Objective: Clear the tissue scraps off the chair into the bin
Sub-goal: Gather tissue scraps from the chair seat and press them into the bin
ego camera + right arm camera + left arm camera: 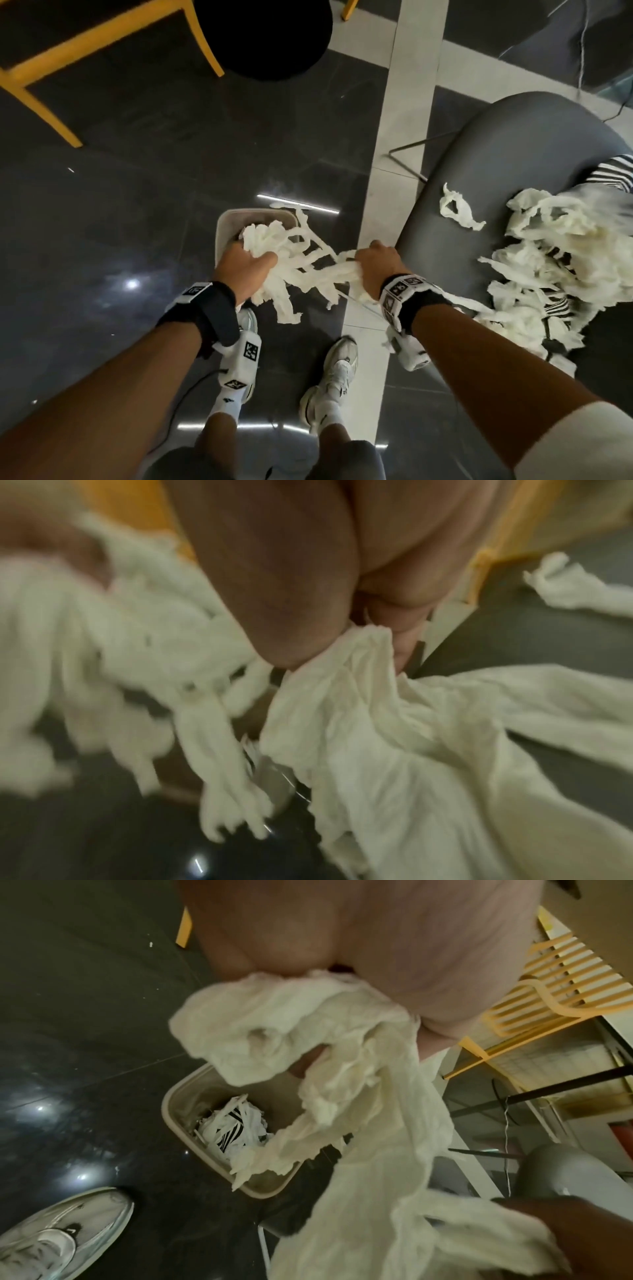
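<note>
A long bunch of white tissue strips (308, 263) stretches between both hands. My left hand (246, 263) grips one end right over the beige bin (222, 226) on the floor. My right hand (373, 267) grips the other end at the left edge of the grey chair seat (496, 164). A large heap of tissue scraps (555, 260) lies on the seat at the right, with one loose strip (459, 209) apart from it. In the left wrist view the bin (178, 1096) holds white and striped scraps (232, 1129), and tissue (308, 1031) hangs from my fingers.
A yellow wooden chair (102, 44) and a black round base (270, 37) stand on the dark glossy floor beyond the bin. My two white shoes (335, 373) are just behind the bin. Striped black-and-white pieces (609, 174) lie among the tissue on the seat.
</note>
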Available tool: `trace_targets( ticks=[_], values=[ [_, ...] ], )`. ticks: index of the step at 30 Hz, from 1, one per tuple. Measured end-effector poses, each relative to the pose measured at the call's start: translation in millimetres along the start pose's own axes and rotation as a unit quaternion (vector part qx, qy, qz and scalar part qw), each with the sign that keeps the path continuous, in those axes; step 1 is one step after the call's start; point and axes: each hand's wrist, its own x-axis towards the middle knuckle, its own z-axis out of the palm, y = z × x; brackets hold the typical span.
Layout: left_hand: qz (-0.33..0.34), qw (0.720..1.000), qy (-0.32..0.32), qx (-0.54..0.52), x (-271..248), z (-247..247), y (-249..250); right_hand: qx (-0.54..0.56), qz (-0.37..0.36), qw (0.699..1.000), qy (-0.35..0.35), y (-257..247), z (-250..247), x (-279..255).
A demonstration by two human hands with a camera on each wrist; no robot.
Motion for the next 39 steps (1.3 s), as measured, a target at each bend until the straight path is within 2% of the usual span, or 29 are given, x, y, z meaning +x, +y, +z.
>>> trace_targets(
  ticks=[2, 4, 7, 10, 14, 16, 17, 18, 23, 25, 26, 28, 31, 32, 35, 37, 39],
  values=[
    [-0.007, 1.0, 0.018, -0.009, 8, -7, -6, 0.124, 0.006, 0.991, 0.051, -20, -10, 6],
    [-0.021, 1.0, 0.018, -0.003, 14, -15, -10, 0.262, 0.002, 0.96, 0.104, -46, -20, 13],
    [-0.023, 1.0, 0.019, -0.006, 20, -25, -12, 0.449, 0.008, 0.884, 0.126, -93, -33, 25],
    [-0.009, 0.999, 0.021, -0.04, 27, -30, -15, 0.588, 0.018, 0.798, 0.132, -134, -35, 41],
    [-0.025, 0.996, 0.032, -0.08, 37, -36, -28, 0.699, 0.038, 0.711, 0.073, -171, -22, 62],
    [-0.03, 0.994, 0.039, -0.097, 42, -41, -40, 0.755, 0.054, 0.653, 0.017, -181, -11, 70],
    [-0.032, 0.993, 0.035, -0.104, 45, -44, -45, 0.77, 0.055, 0.636, -0.005, -184, -6, 74],
    [-0.036, 0.993, 0.029, -0.112, 48, -45, -51, 0.773, 0.058, 0.632, -0.019, -184, 1, 77],
    [-0.05, 0.995, -0.018, -0.085, 62, -35, -67, 0.761, 0.068, 0.644, -0.041, -173, 43, 94],
    [-0.048, 0.996, -0.011, -0.081, 69, -27, -70, 0.758, 0.046, 0.648, -0.052, -165, 51, 100],
    [-0.044, 0.997, -0.001, -0.066, 74, -22, -72, 0.748, 0.044, 0.66, -0.047, -159, 55, 104],
    [-0.038, 0.999, 0.022, -0.023, 87, -10, -76, 0.7, 0.038, 0.713, -0.01, -146, 63, 117],
    [-0.028, 0.998, 0.038, 0.036, 112, 4, -93, 0.567, 0.025, 0.821, 0.059, -132, 83, 144],
    [-0.022, 0.997, 0.031, 0.063, 120, 8, -99, 0.528, 0.026, 0.846, 0.067, -129, 90, 151],
    [0.015, 0.985, 0.008, 0.173, 147, 20, -111, 0.432, -0.005, 0.899, 0.072, -129, 107, 175],
    [0.024, 0.975, 0.01, 0.222, 169, 26, -121, 0.349, -0.072, 0.933, 0.055, -138, 122, 196],
    [-0.001, 0.959, 0.011, 0.284, 194, 32, -139, 0.241, -0.137, 0.96, 0.031, -149, 137, 220]
  ],
)
